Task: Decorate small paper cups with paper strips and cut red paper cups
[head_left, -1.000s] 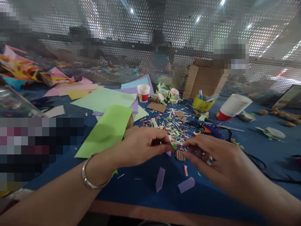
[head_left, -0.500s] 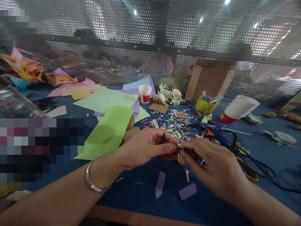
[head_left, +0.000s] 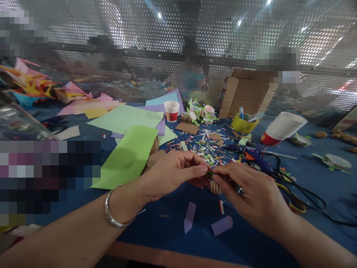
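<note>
Over a blue tabletop (head_left: pixel 167 233), left hand (head_left: pixel 170 175) and right hand (head_left: pixel 252 191) pinch a green scrap (head_left: pixel 210 172).

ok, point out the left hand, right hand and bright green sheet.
Left hand (head_left: pixel 170 176), head view: thumb side, mid-hand.
Right hand (head_left: pixel 252 191), head view: back, mid-hand.
Bright green sheet (head_left: pixel 126 158), head view: middle of upper face.

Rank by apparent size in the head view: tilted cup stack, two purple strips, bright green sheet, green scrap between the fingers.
1) Bright green sheet
2) Tilted cup stack
3) Two purple strips, too alike to rank
4) Green scrap, judged by its visible part
</note>
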Motion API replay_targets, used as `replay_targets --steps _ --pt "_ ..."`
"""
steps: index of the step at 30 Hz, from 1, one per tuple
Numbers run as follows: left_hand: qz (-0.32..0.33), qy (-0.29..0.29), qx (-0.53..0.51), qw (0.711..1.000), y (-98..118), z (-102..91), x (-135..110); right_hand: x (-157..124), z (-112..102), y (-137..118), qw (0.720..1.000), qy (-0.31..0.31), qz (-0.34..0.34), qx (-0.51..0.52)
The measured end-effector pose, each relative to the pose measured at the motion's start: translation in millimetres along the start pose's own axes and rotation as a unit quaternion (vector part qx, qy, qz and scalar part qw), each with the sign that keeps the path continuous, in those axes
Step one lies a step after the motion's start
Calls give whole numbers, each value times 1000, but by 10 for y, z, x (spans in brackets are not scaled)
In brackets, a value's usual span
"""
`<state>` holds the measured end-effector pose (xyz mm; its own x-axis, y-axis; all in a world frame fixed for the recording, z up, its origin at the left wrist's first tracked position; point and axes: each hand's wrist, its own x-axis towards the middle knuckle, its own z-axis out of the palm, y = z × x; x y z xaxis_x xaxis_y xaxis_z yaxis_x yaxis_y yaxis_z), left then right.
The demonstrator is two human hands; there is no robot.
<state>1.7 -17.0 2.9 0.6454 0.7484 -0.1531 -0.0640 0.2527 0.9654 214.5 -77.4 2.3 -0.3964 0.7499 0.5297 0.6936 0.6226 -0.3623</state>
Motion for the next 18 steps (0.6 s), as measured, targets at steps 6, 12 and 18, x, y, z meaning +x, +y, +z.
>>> replay_targets --steps 6,12,18 --pt "8 8 20 1000 14 12 -5 -1 17 5 1000 -2 3 1" --pt "26 15 36 999 5 17 -9 -8 20 5 1000 2 4 -13" --pt "34 26 26 999 -2 10 -7 -33 26 13 1000 1 12 -11"
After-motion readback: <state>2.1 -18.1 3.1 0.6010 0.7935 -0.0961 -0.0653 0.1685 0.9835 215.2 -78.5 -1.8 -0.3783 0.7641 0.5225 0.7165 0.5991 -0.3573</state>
